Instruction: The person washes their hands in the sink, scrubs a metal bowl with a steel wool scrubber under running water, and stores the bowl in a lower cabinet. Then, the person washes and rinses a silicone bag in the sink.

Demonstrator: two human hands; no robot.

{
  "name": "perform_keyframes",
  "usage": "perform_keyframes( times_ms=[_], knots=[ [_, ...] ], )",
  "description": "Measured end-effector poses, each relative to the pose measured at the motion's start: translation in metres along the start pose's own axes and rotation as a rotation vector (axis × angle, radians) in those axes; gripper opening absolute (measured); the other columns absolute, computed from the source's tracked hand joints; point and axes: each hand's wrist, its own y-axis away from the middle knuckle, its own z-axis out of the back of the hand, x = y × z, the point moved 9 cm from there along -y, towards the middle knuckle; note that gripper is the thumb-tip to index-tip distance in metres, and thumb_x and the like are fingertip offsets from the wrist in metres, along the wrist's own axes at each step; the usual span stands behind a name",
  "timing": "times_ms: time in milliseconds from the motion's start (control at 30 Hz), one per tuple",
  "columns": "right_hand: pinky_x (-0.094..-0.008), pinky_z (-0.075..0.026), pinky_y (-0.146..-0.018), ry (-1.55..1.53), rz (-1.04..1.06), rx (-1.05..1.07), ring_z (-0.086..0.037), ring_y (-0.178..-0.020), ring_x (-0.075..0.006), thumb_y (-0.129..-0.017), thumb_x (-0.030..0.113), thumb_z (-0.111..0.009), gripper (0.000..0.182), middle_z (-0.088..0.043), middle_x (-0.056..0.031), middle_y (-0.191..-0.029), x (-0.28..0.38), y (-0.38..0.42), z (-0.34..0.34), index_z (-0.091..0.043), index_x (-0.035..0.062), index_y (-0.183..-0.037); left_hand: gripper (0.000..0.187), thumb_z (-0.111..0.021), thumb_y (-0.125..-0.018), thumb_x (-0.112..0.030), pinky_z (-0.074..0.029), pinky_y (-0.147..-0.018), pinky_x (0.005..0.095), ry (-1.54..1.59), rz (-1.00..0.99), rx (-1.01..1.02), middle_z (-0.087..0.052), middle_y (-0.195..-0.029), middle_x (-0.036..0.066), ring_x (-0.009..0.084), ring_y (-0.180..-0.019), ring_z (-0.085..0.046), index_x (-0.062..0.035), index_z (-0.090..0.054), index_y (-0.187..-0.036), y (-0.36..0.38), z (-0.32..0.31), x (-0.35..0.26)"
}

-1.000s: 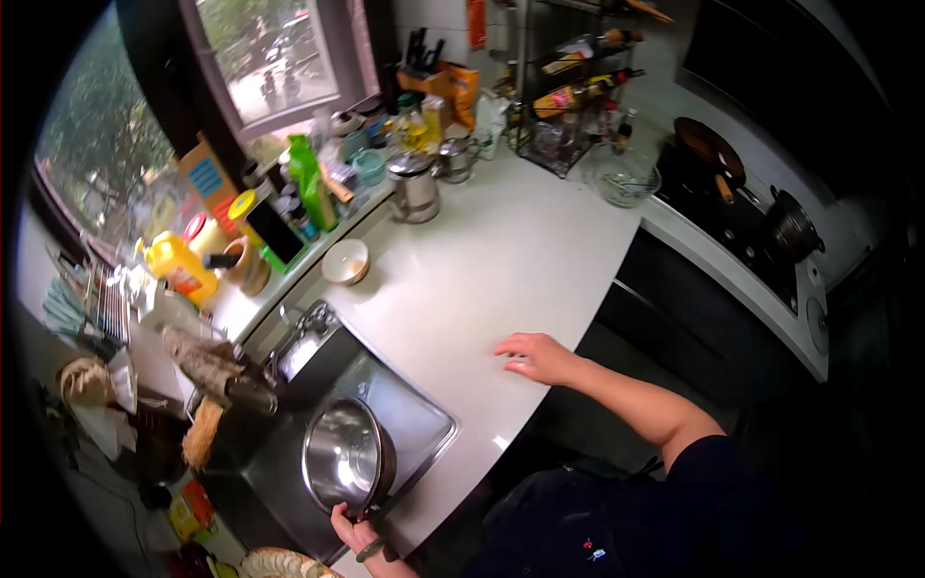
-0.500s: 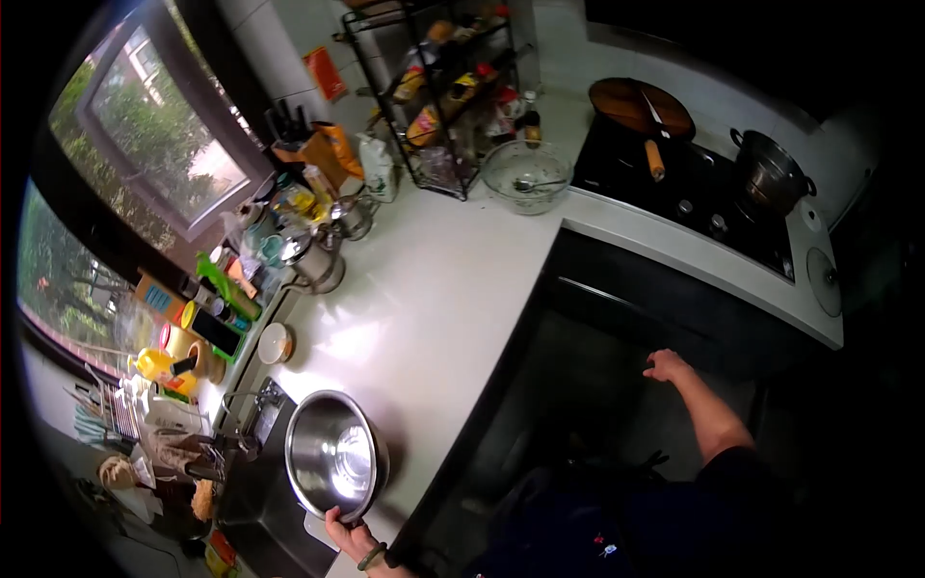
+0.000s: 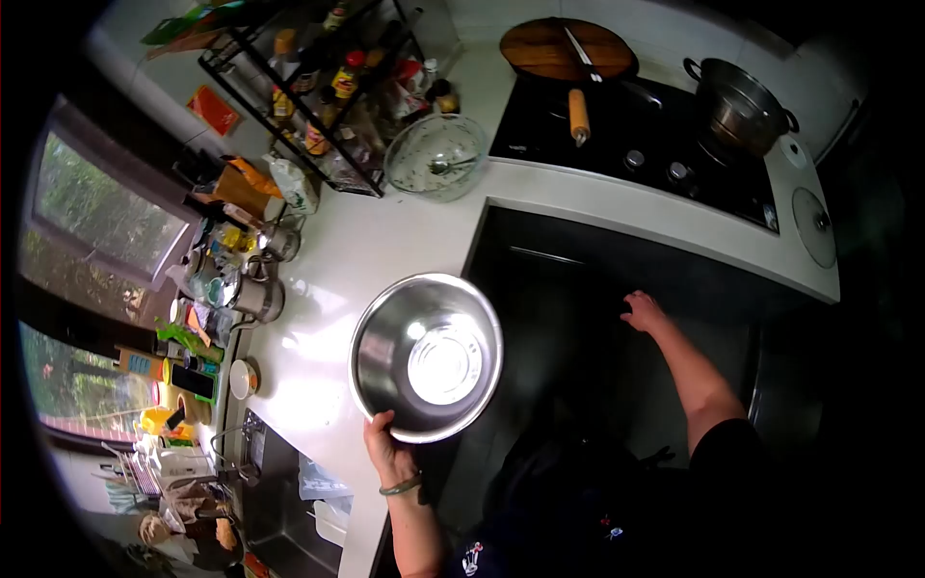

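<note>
My left hand (image 3: 387, 451) grips the near rim of a shiny stainless steel bowl (image 3: 385, 332), its thumb on the inside of the rim. The bowl is tilted toward me and shows nothing inside but bright reflections. It hangs over the counter's front edge. My right hand (image 3: 644, 312) is stretched out in the air before the dark cabinet front below the stove, fingers loosely bent and a little apart, holding nothing.
A glass bowl (image 3: 409, 173) with a spoon stands by the spice rack (image 3: 289, 120). On the black stove (image 3: 540, 130) are a round wooden board (image 3: 540, 48) and a pot (image 3: 737, 101). A small bowl (image 3: 244, 379) sits near the sink (image 3: 279, 515).
The steel bowl has moved in my left hand from beside the sink to over the counter's front edge. My view has turned toward the right. My right hand remains outstretched.
</note>
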Motion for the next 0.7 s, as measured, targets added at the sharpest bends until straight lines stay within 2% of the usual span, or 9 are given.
perform_keyframes(
  times_ms=[100, 167, 233, 267, 333, 367, 467, 567, 700],
  knots=[
    [-0.0389, -0.038, -0.093, 0.047, -0.055, 0.130, -0.041, -0.114, -0.0315, -0.077, 0.029, -0.062, 0.050, -0.042, -0.0164, -0.123, -0.005, 0.018, -0.019, -0.048, 0.0037, -0.118, 0.038, -0.047, -0.066, 0.006, -0.048, -0.076, 0.0339, -0.080, 0.039, 0.085, -0.055, -0.094, 0.011, 0.0233, -0.085, -0.055, 0.0019, -0.049, -0.103, -0.016, -0.025, 0.029],
    [-0.0378, -0.040, -0.090, 0.118, 0.019, 0.267, -0.048, -0.106, -0.0316, -0.080, 0.030, -0.057, 0.043, -0.052, -0.0176, -0.113, 0.001, 0.026, -0.049, -0.052, 0.0030, -0.113, 0.040, -0.046, -0.065, 0.007, -0.046, -0.079, 0.0349, -0.119, 0.073, 0.045, -0.055, -0.096, 0.012, 0.0232, -0.086, -0.055, 0.0017, -0.048, -0.105, -0.004, -0.052, 0.040],
    [-0.0374, -0.041, -0.087, -0.163, 0.106, 0.234, -0.050, -0.104, -0.0335, -0.082, 0.029, -0.053, 0.038, -0.055, -0.0190, -0.109, 0.028, 0.039, -0.051, -0.055, 0.0023, -0.109, 0.039, -0.046, -0.065, 0.007, -0.046, -0.078, 0.0341, -0.105, 0.143, 0.024, -0.055, -0.097, 0.012, 0.0229, -0.086, -0.055, 0.0022, -0.049, -0.103, -0.008, -0.045, 0.063],
    [-0.0374, -0.041, -0.087, -0.135, 0.119, 0.261, -0.050, -0.104, -0.0335, -0.082, 0.029, -0.053, 0.038, -0.055, -0.0190, -0.109, 0.048, 0.050, -0.045, -0.055, 0.0023, -0.109, 0.037, -0.046, -0.064, 0.008, -0.046, -0.077, 0.0330, -0.108, 0.150, 0.023, -0.056, -0.095, 0.012, 0.0224, -0.084, -0.055, 0.0024, -0.050, -0.101, -0.011, -0.038, 0.073],
    [-0.0379, -0.043, -0.084, -0.743, 0.000, 0.099, -0.051, -0.102, -0.0347, -0.083, 0.026, -0.052, 0.033, -0.055, -0.0200, -0.108, 0.080, 0.063, -0.012, -0.056, 0.0021, -0.105, 0.031, -0.046, -0.064, 0.008, -0.047, -0.073, 0.0301, -0.088, 0.158, 0.036, -0.058, -0.088, 0.010, 0.0207, -0.079, -0.057, 0.0025, -0.054, -0.093, -0.008, -0.027, 0.087],
    [-0.0379, -0.043, -0.084, -0.699, 0.043, 0.145, -0.051, -0.102, -0.0347, -0.083, 0.026, -0.052, 0.033, -0.055, -0.0200, -0.108, 0.089, 0.055, -0.017, -0.056, 0.0021, -0.105, 0.027, -0.047, -0.064, 0.008, -0.047, -0.069, 0.0283, -0.065, 0.150, -0.013, -0.059, -0.084, 0.008, 0.0186, -0.075, -0.057, 0.0016, -0.056, -0.090, -0.001, -0.021, 0.090],
    [-0.0396, -0.044, -0.080, -0.224, 0.395, 0.184, -0.055, -0.094, -0.0354, -0.081, 0.021, -0.055, 0.027, -0.059, -0.0201, -0.098, 0.133, 0.034, -0.029, -0.058, 0.0032, -0.100, 0.025, -0.050, -0.064, 0.010, -0.046, -0.065, 0.0253, -0.052, 0.120, -0.193, -0.060, -0.078, 0.005, 0.0149, -0.070, -0.056, -0.0009, -0.058, -0.086, 0.017, 0.028, 0.105],
    [-0.0428, -0.043, -0.080, 0.103, 0.524, 0.328, -0.053, -0.094, -0.0366, -0.073, 0.020, -0.060, 0.030, -0.058, -0.0198, -0.097, 0.151, 0.026, -0.086, -0.057, 0.0044, -0.099, 0.025, -0.048, -0.065, 0.010, -0.047, -0.063, 0.0261, -0.017, 0.034, -0.286, -0.059, -0.078, 0.006, 0.0148, -0.069, -0.056, 0.0001, -0.057, -0.086, 0.051, 0.079, 0.101],
    [-0.0438, -0.043, -0.082, 0.450, 0.632, 0.510, -0.054, -0.094, -0.0360, -0.072, 0.019, -0.060, 0.029, -0.058, -0.0189, -0.097, 0.200, 0.026, -0.171, -0.058, 0.0058, -0.098, 0.027, -0.049, -0.064, 0.010, -0.047, -0.063, 0.0242, 0.052, -0.052, -0.411, -0.060, -0.079, 0.005, 0.0131, -0.069, -0.057, 0.0011, -0.057, -0.088, 0.103, 0.148, 0.108]
  ],
)
